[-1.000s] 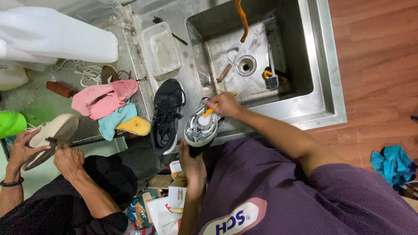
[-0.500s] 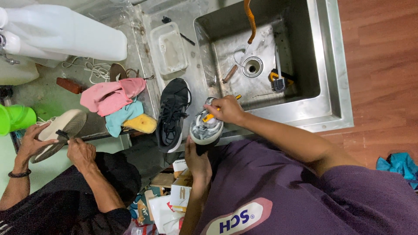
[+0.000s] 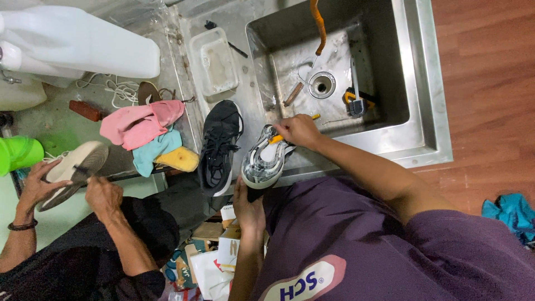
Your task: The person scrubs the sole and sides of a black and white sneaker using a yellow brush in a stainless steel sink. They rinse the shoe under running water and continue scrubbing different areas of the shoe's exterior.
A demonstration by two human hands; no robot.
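My left hand (image 3: 249, 209) grips the shoe (image 3: 262, 159) sole-up at the sink (image 3: 423, 111) edge; my right hand (image 3: 299, 131) pinches a brush (image 3: 277, 138), probably; light, wet, slippery, so hold the heel

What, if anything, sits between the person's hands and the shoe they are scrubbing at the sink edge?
Nothing visible. The left hand grips the sole-up shoe directly from below, and the right hand presses an orange-handled brush onto the sole. The black sneaker lies beside it on the counter, apart.

R hand (image 3: 299, 131) w/ brush slid up shoe sole (image 3: 263, 159) toward sink.
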